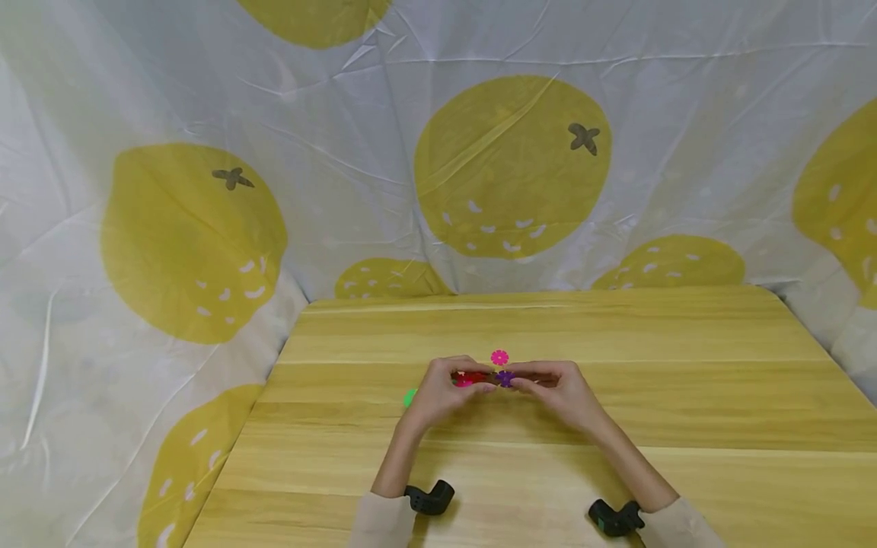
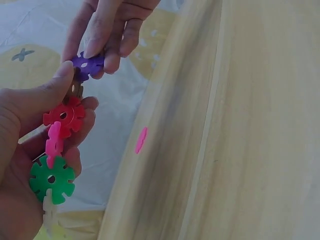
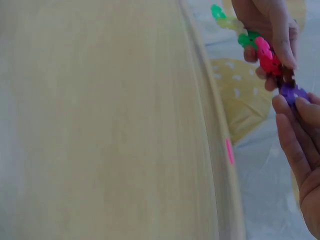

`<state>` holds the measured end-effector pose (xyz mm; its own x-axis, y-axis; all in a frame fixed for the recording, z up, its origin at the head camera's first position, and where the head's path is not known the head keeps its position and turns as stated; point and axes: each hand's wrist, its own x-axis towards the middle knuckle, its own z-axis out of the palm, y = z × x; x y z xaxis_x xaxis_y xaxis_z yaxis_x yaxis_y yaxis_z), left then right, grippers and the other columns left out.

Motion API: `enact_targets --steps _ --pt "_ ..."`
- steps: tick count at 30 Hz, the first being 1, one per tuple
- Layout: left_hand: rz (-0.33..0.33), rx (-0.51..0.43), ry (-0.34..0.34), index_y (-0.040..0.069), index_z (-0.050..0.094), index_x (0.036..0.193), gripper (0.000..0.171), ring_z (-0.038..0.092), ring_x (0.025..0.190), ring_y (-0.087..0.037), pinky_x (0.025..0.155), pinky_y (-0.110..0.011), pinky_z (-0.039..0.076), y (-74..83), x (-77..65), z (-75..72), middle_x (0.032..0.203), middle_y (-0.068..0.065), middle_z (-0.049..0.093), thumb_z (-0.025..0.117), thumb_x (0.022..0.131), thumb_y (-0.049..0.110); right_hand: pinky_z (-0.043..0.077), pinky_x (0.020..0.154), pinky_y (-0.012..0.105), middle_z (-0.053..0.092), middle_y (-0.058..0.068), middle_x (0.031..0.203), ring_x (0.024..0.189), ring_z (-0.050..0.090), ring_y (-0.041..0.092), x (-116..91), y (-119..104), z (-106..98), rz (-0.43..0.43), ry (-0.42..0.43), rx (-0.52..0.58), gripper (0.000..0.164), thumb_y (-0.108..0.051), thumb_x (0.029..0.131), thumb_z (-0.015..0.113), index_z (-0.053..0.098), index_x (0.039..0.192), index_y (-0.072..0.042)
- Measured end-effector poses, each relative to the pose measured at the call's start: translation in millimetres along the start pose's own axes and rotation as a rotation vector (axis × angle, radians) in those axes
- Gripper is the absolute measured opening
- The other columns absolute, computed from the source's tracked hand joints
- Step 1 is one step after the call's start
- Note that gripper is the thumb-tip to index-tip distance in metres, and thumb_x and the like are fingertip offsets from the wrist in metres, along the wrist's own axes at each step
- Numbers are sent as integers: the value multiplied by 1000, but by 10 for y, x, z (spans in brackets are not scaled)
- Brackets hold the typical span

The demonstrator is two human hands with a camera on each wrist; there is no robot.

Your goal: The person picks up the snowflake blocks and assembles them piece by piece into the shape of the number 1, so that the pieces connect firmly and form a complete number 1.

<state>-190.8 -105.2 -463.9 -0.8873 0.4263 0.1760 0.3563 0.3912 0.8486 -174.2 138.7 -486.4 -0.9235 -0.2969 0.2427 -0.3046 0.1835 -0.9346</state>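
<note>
My left hand point(image 1: 438, 392) grips a chain of slotted, flower-shaped plastic building discs, its thumb at the brown disc point(image 2: 76, 91). From there the chain runs along the palm through a red disc point(image 2: 74, 114), a pink disc point(image 2: 53, 145), a green disc point(image 2: 59, 186) and a whitish disc point(image 2: 48, 215). A bright green disc point(image 3: 217, 12) forms the far end. Between thumb and fingers, my right hand point(image 1: 565, 392) pinches a purple disc point(image 2: 95, 62), which meets the brown one edge to edge. Both hands are close together over the table.
A loose pink disc point(image 1: 495, 358) lies on the wooden table point(image 1: 685, 396) just beyond the hands. Behind the table hangs a pale cloth point(image 1: 342, 167) printed with yellow lemons. Black wrist cameras sit on both wrists.
</note>
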Motion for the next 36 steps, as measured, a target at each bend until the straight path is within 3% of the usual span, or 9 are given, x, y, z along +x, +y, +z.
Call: enact_targets --steps 6,14,17,21,23,28,36 --pt "15 36 -23 18 82 109 21 63 84 -7 72 -22 50 1 2 3 100 5 80 84 89 22 64 81 36 75 23 117 94 78 12 -3 12 7 -4 -50 105 25 -9 98 71 76 119 2" --pt "24 71 -14 10 80 116 28 69 94 -13 81 -23 57 10 -12 7 107 -1 80 83 89 20 61 85 44 72 32 119 98 78 30 4 5 30 129 -56 263 29 -4 98 70 70 123 10" --pt "81 115 9 7 78 118 32 72 102 -19 94 -35 59 27 -5 21 110 -5 79 83 88 17 61 84 45 72 32 119 97 79 29 9 12 32 168 -42 288 32 -5 98 70 68 125 11" --pt "177 190 63 7 79 117 35 73 105 -22 105 -54 50 34 22 52 111 -6 79 86 84 14 63 83 42 74 27 116 91 79 19 20 23 39 212 -7 324 34 -5 98 70 66 127 13" --pt "214 200 88 7 79 115 35 73 102 -22 103 -52 50 28 35 76 108 -6 80 88 81 12 63 81 39 77 22 113 89 79 16 24 31 46 231 10 337 35 -6 97 71 66 127 13" --pt "268 127 95 3 80 112 34 72 98 -24 89 -29 60 4 56 135 103 -10 79 88 79 7 63 82 30 79 11 110 88 78 12 31 45 77 270 22 373 40 -8 97 72 64 129 15" --pt "217 73 93 1 80 110 29 73 96 -24 83 -26 61 10 49 177 100 -11 79 86 81 6 63 82 27 79 11 111 90 77 9 35 45 116 286 26 401 40 -6 97 71 63 129 16"
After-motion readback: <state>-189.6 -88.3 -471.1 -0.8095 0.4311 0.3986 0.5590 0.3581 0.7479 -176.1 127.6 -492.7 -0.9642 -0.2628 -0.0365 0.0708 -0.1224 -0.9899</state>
